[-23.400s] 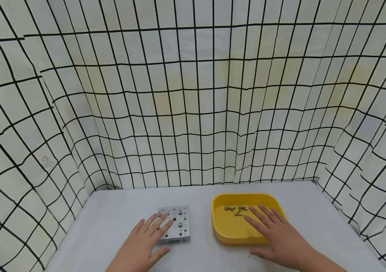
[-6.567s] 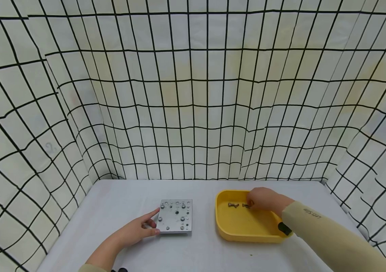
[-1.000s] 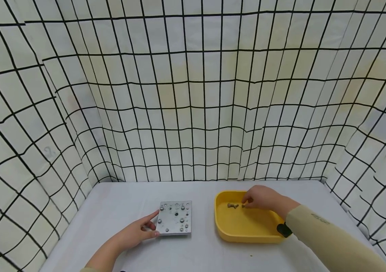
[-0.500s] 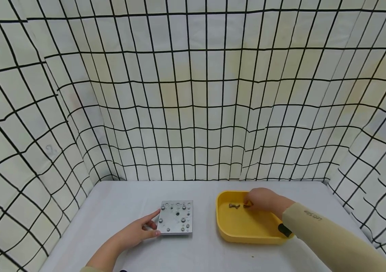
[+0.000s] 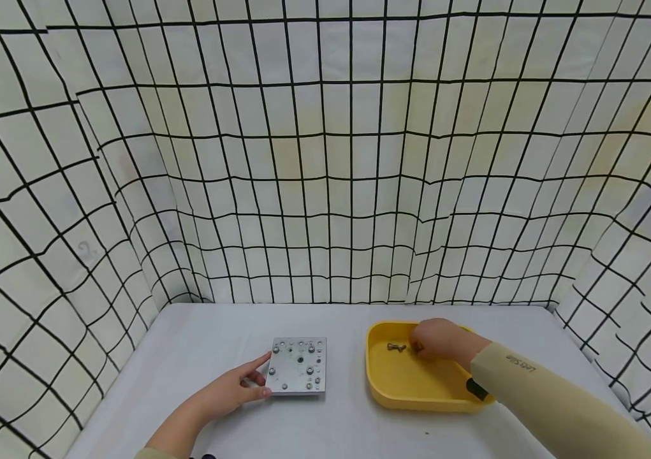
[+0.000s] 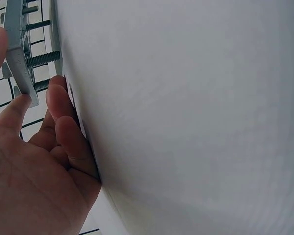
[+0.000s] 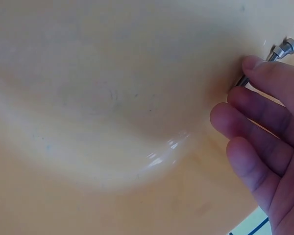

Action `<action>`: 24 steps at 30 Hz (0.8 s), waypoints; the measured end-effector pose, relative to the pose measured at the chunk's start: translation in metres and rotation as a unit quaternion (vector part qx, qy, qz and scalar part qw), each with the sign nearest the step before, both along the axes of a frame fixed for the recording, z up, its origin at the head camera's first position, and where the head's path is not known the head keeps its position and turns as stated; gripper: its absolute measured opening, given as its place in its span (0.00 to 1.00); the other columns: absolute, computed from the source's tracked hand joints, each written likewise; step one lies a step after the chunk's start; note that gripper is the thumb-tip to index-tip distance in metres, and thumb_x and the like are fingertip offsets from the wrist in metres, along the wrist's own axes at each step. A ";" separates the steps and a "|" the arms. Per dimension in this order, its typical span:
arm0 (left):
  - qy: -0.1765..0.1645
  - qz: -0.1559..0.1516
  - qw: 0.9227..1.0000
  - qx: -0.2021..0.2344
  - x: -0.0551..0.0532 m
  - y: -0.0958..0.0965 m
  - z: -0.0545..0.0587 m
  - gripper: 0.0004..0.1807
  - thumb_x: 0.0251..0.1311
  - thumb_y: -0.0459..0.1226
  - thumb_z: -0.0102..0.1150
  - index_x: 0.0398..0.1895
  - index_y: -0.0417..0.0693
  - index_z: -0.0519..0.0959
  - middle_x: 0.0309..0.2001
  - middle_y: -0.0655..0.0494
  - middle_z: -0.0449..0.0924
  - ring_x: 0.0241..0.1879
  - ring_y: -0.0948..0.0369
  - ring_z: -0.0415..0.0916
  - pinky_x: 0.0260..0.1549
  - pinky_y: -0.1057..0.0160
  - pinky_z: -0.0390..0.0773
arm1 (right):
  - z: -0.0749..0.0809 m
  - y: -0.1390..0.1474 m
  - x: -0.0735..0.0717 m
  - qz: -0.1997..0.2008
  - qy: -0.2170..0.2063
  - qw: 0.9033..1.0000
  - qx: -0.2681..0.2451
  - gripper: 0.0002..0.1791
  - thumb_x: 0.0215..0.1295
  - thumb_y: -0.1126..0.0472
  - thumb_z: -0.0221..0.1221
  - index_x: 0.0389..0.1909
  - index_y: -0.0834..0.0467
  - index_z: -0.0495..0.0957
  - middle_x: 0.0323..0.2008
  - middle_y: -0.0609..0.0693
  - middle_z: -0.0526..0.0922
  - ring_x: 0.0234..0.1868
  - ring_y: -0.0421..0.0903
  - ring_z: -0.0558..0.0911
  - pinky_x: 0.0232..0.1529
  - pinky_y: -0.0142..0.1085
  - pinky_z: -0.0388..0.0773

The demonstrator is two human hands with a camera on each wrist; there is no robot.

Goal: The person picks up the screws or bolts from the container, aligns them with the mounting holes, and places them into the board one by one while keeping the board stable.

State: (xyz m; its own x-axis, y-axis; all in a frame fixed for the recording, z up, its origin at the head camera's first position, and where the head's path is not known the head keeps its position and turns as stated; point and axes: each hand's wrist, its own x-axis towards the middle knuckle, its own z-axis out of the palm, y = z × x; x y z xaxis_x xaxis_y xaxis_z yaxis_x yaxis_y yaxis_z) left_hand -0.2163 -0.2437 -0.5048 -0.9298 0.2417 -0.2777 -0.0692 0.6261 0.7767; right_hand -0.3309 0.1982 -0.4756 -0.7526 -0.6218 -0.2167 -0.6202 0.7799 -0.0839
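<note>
At the left, a square silver metal plate (image 5: 299,366) with holes and several screws set in it lies on the table. My left hand (image 5: 227,390) holds its left edge, index finger at the far corner and thumb at the near one. Threaded screw shanks (image 6: 43,59) stick out of its underside in the left wrist view. Inside the yellow tray (image 5: 411,403), my right hand (image 5: 446,340) pinches a screw (image 7: 284,47) between thumb and index finger; its head shows past the thumb. Left of that hand lie a few loose screws (image 5: 396,347).
The white table (image 5: 342,421) carries the plate and the tray, with a gap between them. White walls (image 5: 354,191) with a black grid enclose the back and both sides. A tiny dark speck sits in front of the tray.
Long before, both hands were spread flat over plate and tray; since then the left has taken the plate's edge and the right has reached among the screws. Over the last second, the right fingers shift slightly.
</note>
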 end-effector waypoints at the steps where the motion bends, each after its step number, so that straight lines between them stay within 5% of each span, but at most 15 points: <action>1: 0.001 -0.003 1.000 0.003 0.000 0.000 0.000 0.49 0.55 0.51 0.71 0.77 0.49 0.58 0.46 0.54 0.74 0.38 0.58 0.71 0.35 0.60 0.70 | 0.000 0.000 0.000 0.003 0.001 1.000 0.000 0.09 0.62 0.62 0.67 0.24 0.50 0.79 0.21 0.40 0.70 0.26 0.40 0.69 0.34 0.35 0.68; 16: 0.004 -0.007 1.000 0.012 0.000 -0.002 -0.003 0.48 0.56 0.51 0.70 0.77 0.50 0.58 0.46 0.54 0.74 0.37 0.58 0.71 0.34 0.61 0.70 | -0.002 0.001 -0.001 0.020 -0.009 1.000 -0.018 0.09 0.61 0.64 0.66 0.24 0.50 0.78 0.19 0.40 0.69 0.24 0.39 0.67 0.31 0.34 0.67; 24: 0.005 -0.004 1.000 0.008 0.000 -0.001 -0.002 0.48 0.56 0.49 0.70 0.77 0.49 0.58 0.46 0.54 0.74 0.37 0.58 0.70 0.34 0.60 0.70 | 0.006 -0.001 0.002 -0.024 -0.028 0.999 -0.019 0.08 0.62 0.62 0.66 0.26 0.48 0.79 0.22 0.39 0.73 0.28 0.40 0.71 0.35 0.36 0.70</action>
State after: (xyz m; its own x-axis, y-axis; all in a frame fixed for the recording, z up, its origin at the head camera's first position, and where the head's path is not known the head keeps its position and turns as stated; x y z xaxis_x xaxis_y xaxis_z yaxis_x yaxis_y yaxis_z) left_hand -0.2160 -0.2448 -0.5067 -0.9306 0.2526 -0.2647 -0.0569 0.6148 0.7867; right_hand -0.3293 0.1967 -0.4699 -0.7695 -0.5935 -0.2358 -0.5753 0.8045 -0.1476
